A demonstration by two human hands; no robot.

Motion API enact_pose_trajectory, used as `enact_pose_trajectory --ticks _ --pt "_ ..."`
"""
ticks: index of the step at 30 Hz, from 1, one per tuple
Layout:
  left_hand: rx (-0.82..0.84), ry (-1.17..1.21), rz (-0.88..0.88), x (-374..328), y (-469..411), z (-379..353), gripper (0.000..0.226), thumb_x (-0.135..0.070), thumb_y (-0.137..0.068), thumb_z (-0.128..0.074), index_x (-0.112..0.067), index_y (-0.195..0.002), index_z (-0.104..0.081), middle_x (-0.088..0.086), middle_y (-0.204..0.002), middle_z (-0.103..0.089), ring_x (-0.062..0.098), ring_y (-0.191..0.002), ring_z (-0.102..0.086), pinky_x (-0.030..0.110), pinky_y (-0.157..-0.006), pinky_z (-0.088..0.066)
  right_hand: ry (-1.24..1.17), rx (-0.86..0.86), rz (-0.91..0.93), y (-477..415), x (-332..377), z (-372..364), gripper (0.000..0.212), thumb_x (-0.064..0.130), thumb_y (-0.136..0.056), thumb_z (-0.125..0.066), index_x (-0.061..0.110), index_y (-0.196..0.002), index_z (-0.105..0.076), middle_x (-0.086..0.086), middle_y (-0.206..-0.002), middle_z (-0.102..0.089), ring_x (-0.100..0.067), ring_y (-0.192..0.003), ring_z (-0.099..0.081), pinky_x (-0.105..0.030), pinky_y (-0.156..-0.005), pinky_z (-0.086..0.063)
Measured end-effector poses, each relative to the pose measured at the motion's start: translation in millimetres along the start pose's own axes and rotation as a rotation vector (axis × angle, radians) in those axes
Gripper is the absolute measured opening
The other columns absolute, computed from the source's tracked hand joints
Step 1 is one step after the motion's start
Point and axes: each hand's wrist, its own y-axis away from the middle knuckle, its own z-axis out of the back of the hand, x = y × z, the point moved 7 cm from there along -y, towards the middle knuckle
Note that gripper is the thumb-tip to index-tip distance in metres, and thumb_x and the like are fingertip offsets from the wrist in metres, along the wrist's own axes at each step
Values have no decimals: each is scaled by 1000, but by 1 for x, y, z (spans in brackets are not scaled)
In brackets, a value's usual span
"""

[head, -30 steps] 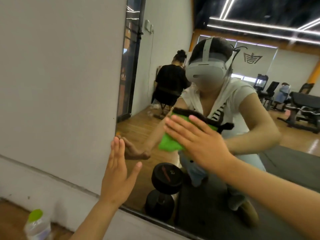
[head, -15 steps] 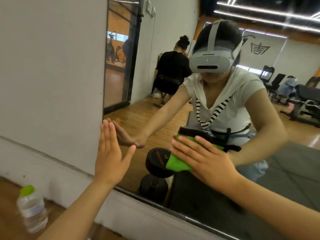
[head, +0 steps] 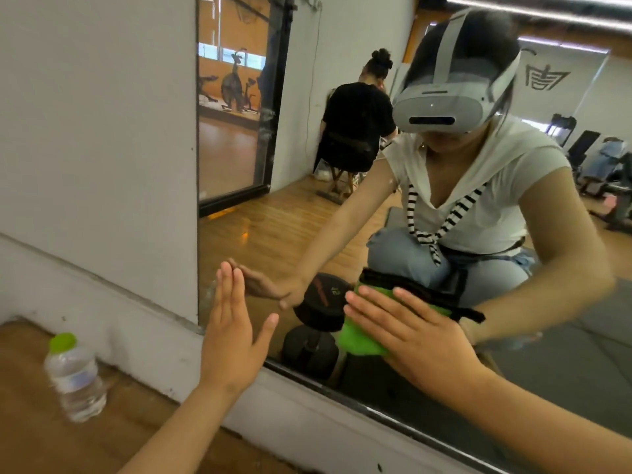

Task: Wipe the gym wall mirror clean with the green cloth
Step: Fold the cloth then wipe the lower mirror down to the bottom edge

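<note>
A bottle [head: 73, 378] with a green cap stands on the wood floor [head: 30, 436] at the near left, just off the base of the wall [head: 95, 131]. Past it, both hands are on the mirror [head: 273, 234], apart from each other. The left hand [head: 232, 336] lies flat with straight fingers on the glass, low and just inside the mirror's left edge, holding nothing; it looks like a brace. The right hand [head: 420, 336] has its fingers spread and presses the cloth [head: 359, 336] flat to the glass, pinning it rather than gripping it. The cloth sits between that palm and the mirror, low down and just above the bottom frame, so the right hand is the one on it and the left is well off to its left. Green shows past the fingertips on the left side, with a dark band along the top. Its long axis seems to run sideways along the glass, dipping a little to the right. With the frame close below, the free glass lies up and to either side. A dumbbell [head: 318, 309] shows in the reflection between the hands.
</note>
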Motion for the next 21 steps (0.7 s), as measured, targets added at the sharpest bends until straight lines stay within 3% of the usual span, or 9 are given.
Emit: enact_pose_trajectory --ticks 3,5,8,11,15,18,21 --pt "5 23 -21 -1 1 3 90 -64 -90 -35 -25 -155 13 -13 -163 27 0 -150 21 29 -121 -4 -85 -94 -154 -10 -11 13 67 32 -90 -44 14 -154 -36 -3 -164 -24 -17 -151 -21 -37 -125 -3" --pt "14 47 -41 -1 2 5 89 -62 -91 -36 -26 -155 13 -15 -161 28 -1 -149 21 27 -121 -5 -98 -76 -160 1 7 -1 70 33 -91 -42 12 -156 -30 -4 -166 -18 -20 -153 -14 -38 -125 0" --pt "89 -19 -67 5 3 8 87 -55 -95 -43 -31 -152 17 -19 -159 33 -3 -147 24 26 -118 -13 -54 32 16 41 60 -47 76 21 -87 -35 11 -159 -12 -6 -167 -2 -22 -154 1 -40 -125 7" --pt "166 -102 -99 13 7 7 89 -56 -95 -42 -31 -153 20 -17 -157 36 -1 -147 26 27 -119 -12 -80 129 152 62 87 -69 83 14 -85 -40 8 -159 -3 -7 -166 -9 -23 -154 6 -40 -124 11" --pt "190 -144 -74 18 13 -1 91 -60 -94 -37 -26 -156 20 -15 -158 38 2 -147 28 34 -123 -9 -165 134 84 30 72 -57 108 17 -69 -77 8 -157 -15 -6 -167 -9 -19 -152 1 -37 -124 9" --pt "115 -155 -106 17 17 2 86 -63 -93 -28 -22 -159 9 -12 -161 31 5 -150 22 32 -121 -3 -176 95 -18 2 72 -47 94 23 -75 -77 11 -155 -29 -6 -165 -19 -19 -152 -6 -39 -124 9" --pt "-4 -230 -170 22 11 18 78 -56 -100 -33 -19 -161 0 -6 -166 21 11 -153 15 37 -122 -7 -185 179 44 7 90 -62 97 20 -74 -78 12 -155 -26 -9 -165 -17 -23 -153 -2 -41 -124 11"
